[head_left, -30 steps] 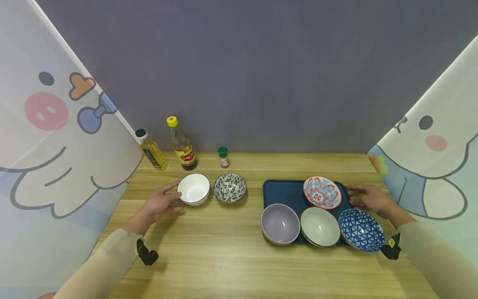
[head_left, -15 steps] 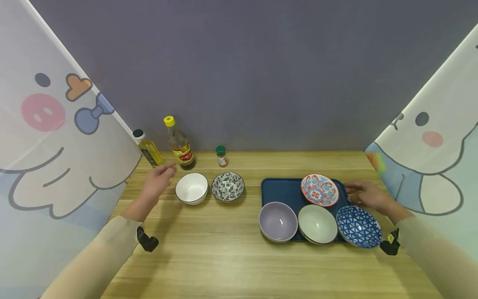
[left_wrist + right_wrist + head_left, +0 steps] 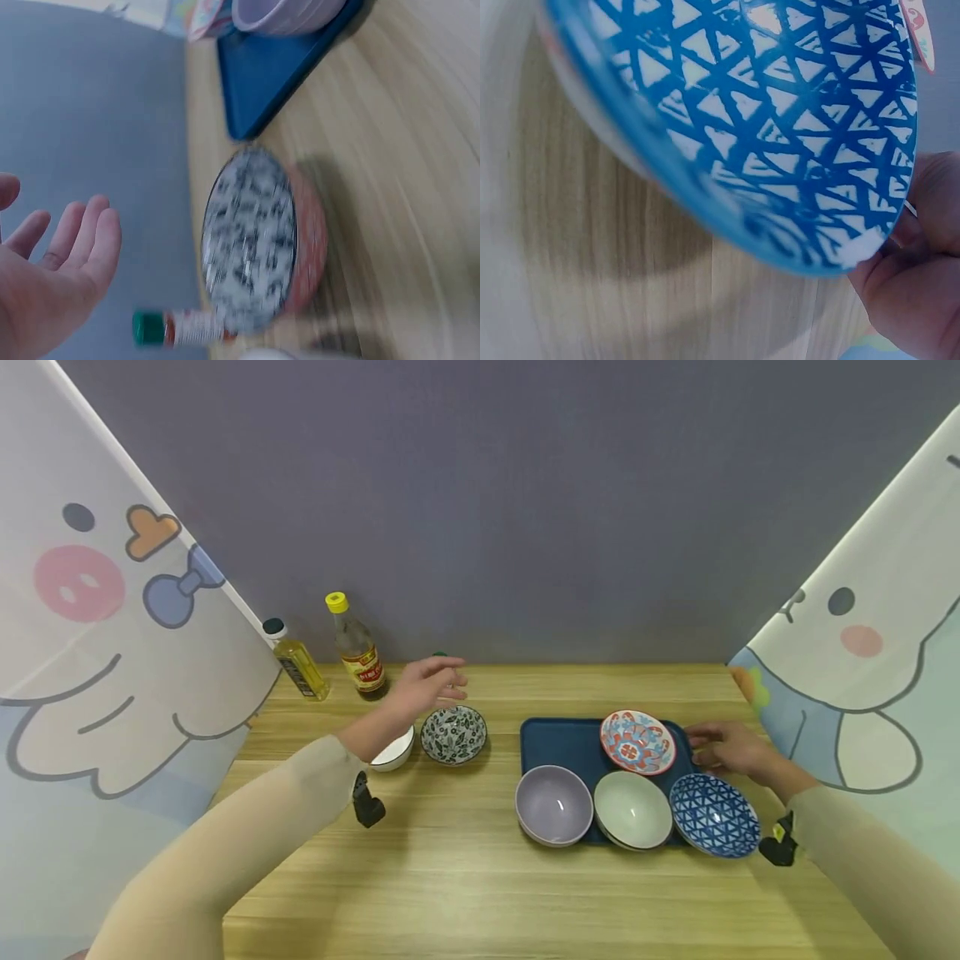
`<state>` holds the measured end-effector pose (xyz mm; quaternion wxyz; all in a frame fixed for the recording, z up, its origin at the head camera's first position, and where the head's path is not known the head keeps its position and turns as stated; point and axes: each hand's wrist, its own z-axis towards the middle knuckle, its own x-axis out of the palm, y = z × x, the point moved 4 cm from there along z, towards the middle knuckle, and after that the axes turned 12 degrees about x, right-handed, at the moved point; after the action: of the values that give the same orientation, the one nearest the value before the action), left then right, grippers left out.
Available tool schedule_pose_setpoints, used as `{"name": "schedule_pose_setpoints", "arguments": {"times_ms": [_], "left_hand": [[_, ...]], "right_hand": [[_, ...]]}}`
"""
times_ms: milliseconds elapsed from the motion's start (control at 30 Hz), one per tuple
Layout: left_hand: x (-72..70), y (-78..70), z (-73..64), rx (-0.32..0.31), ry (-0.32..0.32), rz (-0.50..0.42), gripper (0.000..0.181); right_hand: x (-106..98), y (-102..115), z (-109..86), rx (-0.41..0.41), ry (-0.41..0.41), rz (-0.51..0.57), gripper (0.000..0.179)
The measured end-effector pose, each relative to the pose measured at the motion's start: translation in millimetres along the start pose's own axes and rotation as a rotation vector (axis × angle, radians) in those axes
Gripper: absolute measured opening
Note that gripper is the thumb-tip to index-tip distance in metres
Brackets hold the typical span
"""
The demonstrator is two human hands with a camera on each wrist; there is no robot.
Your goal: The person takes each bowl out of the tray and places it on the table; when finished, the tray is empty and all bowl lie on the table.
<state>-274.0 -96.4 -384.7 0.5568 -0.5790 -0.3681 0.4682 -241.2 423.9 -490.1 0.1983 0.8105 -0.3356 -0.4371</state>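
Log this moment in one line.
left hand: holds nothing, near floral bowl | right hand: by right edge of blue tray, grip unclear | red-patterned bowl: on tray

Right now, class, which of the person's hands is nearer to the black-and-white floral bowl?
Left. The left hand is in the air close by the floral bowl; the right hand is well to its right, at the right edge of the tray.

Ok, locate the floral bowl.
In the head view, the floral bowl stands just left of centre on the table, between the white bowl and the tray.
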Motion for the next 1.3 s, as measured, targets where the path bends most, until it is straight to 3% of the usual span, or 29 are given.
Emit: {"name": "schedule_pose_setpoints", "arguments": {"times_ms": [167,333,567,800,1300], "left_hand": [[50.5,11.6,21.5,-0.055,0.129,0.031,0.045],[97.4,20.7,36.1,-0.085,0.209,0.015,0.048],[146.3,37.3,50.6,-0.161,0.331,0.037,0.057],[172.1,47.3,53.4,-0.221,0.444,0.078,0.072],[206.8,64.3,69.5,-0.274,0.450,0.143,0.080]], "right_hand": [[-1,1,0.3,0.017,-0.007,0.005,0.067],[1,2,-0.6,0.012,0.002,0.039,0.067],[5,4,-1.9,-0.005,0.017,0.114,0.066],[7,2,-0.7,-0.004,0.004,0.122,0.063],[4,-1,-3.2,0.021,-0.010,0.120,0.064]]}}
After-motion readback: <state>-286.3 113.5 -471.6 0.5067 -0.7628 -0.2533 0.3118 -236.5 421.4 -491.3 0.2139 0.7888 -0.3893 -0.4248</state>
